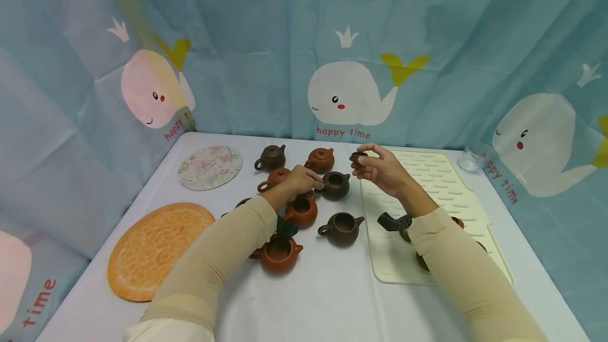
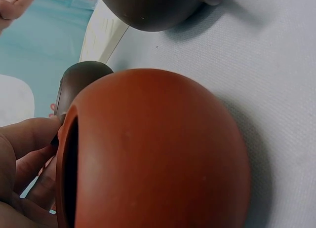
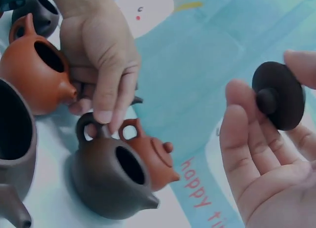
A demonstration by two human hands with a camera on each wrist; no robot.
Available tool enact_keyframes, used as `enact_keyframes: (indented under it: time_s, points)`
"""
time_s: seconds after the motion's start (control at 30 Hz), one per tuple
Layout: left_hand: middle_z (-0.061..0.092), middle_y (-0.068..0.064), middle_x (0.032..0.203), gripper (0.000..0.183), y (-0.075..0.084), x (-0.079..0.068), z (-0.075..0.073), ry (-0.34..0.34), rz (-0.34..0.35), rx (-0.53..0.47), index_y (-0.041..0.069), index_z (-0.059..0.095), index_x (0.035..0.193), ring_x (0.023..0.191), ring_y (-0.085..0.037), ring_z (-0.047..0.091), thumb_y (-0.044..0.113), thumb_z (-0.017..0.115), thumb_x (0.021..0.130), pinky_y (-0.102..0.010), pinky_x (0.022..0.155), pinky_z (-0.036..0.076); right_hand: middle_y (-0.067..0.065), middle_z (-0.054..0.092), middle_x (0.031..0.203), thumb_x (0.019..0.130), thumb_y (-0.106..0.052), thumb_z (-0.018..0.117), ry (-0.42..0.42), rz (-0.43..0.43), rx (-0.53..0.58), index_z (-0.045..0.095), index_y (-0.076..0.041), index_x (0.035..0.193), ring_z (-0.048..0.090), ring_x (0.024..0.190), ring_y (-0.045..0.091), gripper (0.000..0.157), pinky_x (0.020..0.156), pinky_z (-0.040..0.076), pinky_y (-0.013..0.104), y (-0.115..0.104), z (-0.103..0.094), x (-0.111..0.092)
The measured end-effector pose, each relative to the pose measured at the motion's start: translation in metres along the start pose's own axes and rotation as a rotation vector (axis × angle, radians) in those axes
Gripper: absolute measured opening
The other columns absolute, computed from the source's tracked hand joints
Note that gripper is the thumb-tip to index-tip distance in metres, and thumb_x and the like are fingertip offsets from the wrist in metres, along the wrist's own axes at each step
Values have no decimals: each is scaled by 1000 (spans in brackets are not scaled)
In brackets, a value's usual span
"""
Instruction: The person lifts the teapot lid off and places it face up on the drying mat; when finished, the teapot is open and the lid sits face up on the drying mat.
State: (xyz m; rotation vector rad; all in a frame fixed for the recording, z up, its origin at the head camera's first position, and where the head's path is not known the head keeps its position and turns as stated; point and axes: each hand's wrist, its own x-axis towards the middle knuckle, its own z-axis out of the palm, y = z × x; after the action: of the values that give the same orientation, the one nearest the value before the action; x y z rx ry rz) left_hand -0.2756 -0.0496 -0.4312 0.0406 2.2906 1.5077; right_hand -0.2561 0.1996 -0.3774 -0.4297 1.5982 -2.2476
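In the head view my left hand (image 1: pixel 300 179) pinches the handle of a lidless dark brown teapot (image 1: pixel 336 188). The right wrist view shows thumb and fingers on that handle, with the teapot's mouth (image 3: pixel 132 165) uncovered. Up and to the right, my right hand (image 1: pixel 383 172) holds a small dark lid (image 3: pixel 287 95) by its edge between thumb and fingers, its round knob (image 3: pixel 266 100) turned toward the fingers. A lidless red-brown teapot (image 2: pixel 163 149) fills much of the left wrist view and partly hides the gripped teapot (image 2: pixel 81 82).
Lidded teapots, dark (image 1: pixel 273 158) and reddish (image 1: pixel 320 161), stand at the back. Nearer are an open dark teapot (image 1: pixel 343 230) and an open red one (image 1: pixel 279 255). Several lids lie on the cream mat (image 1: pixel 394 265), partly behind my right sleeve. A clear cup (image 1: pixel 471 160) stands back right.
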Motion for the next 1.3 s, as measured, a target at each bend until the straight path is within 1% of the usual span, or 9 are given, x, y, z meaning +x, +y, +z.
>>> enact_keyframes:
  time_s: [0.1,0.13,0.2,0.3,0.5,0.63,0.97,1.17,1.3]
  points:
    - [65,-6,102,8,-1,1,2,-5,-10,6,9,77,92,76,-22,57,10,75,85,-28,61,49,17,62,106,94,1,59,14,-9,-65,48,3,127,63,85,26,35,77,51,34,-7,-2,-8]
    - [65,-6,102,8,-1,1,2,-5,-11,6,9,77,92,76,-22,57,10,75,85,-28,61,49,17,62,107,94,3,59,21,-11,-87,49,3,128,62,85,26,35,76,50,32,-9,-2,-10]
    - [65,-6,102,8,0,0,2,-3,-6,5,8,77,93,76,-22,58,10,75,85,-29,61,49,16,61,108,92,4,61,25,-18,-142,47,7,129,59,86,23,40,73,47,32,-15,-1,-15]
    - [65,-7,102,8,1,0,2,11,2,0,7,77,92,75,-22,58,9,75,84,-29,61,50,14,59,110,89,5,64,27,-28,-230,48,8,130,55,88,22,44,72,45,32,-23,-1,-21]
    - [65,-7,101,10,3,0,2,10,-14,-17,7,77,94,75,-22,57,8,75,84,-28,60,49,16,53,120,89,3,65,40,-44,-424,53,1,128,57,101,25,41,79,49,32,-41,-7,-36]
    - [65,-7,101,11,3,0,3,7,-25,-26,8,77,95,75,-22,57,8,75,84,-28,59,48,16,52,123,89,0,67,58,-58,-520,55,-2,130,57,107,20,43,84,49,31,-53,-14,-49]
    - [64,-7,102,11,2,1,1,22,-23,-21,8,77,95,78,-22,56,9,75,84,-28,61,48,10,54,121,90,-8,69,144,-102,-680,51,4,132,59,107,9,48,83,50,28,-69,-32,-77]
    - [64,-7,102,12,1,1,2,12,-33,-12,8,77,96,79,-22,56,9,75,84,-29,61,48,5,56,118,91,-7,68,156,-101,-716,52,1,132,59,106,6,44,83,50,26,-71,-43,-91]
    - [63,-7,103,12,1,2,3,11,-24,-12,8,77,96,78,-22,56,9,74,85,-29,61,49,2,58,115,91,-5,67,165,-100,-721,55,-4,130,60,104,6,42,80,50,24,-72,-54,-99]
